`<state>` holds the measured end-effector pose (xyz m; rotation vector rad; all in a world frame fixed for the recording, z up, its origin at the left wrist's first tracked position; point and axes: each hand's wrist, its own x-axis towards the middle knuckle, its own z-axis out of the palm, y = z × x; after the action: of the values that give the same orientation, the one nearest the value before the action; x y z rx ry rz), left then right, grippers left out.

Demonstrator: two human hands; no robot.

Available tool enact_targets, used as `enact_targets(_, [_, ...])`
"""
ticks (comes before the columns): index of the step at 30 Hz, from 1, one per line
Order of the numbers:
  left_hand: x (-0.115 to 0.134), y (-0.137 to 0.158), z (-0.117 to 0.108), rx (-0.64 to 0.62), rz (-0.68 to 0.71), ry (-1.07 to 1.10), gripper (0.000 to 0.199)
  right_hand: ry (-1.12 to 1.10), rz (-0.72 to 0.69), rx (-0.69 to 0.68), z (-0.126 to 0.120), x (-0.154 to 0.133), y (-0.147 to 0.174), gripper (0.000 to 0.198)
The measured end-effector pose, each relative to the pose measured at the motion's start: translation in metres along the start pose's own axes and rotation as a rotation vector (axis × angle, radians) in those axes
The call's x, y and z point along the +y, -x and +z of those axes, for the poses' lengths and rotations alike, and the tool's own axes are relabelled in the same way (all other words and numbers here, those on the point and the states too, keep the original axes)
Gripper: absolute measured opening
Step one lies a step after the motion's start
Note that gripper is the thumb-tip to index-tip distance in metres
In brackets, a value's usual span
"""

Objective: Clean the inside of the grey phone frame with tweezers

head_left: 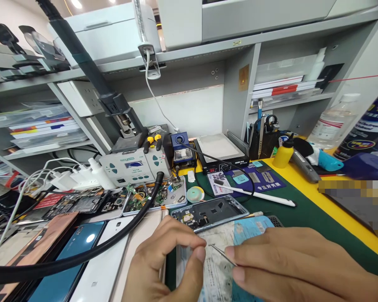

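Observation:
My right hand [290,260] grips slim metal tweezers [222,253] between thumb and fingers. Their tip points left and has a tiny dark piece at it, too small to name. Just left of that tip, my left hand [171,256] has its thumb and index finger pinched together; whatever lies between them is hidden. Both hands are above a worn, blue-and-white printed work sheet [222,272]. Right behind them lies an opened phone shell [214,212], its inner side facing up.
A thick black hose [113,243] curves across several phone back covers on the left. A tray of circuit boards [176,195] sits before the grey hot-air station [135,165]. A white pen-shaped tool [267,196], heating plate [220,151] and yellow bottle [283,155] stand farther back.

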<state>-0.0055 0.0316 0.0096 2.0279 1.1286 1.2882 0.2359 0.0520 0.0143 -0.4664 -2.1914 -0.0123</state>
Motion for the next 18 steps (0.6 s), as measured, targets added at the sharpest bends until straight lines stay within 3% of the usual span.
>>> enact_targets(4, [0.0013,-0.0004,0.0011,0.034,-0.005,0.008,0.020,-0.003,0.036,0.013,-0.0031,-0.0036,-0.0053,0.026])
enact_targets(9, [0.0038,-0.0002,0.0021,0.015,-0.067,-0.013,0.013,-0.017,0.027,-0.080,-0.0089,-0.0080,-0.0105,0.027])
enact_targets(18, [0.0068,-0.0017,0.0006,0.006,-0.164,0.000,0.015,-0.018,0.049,-0.020,-0.0045,-0.0064,-0.0065,0.021])
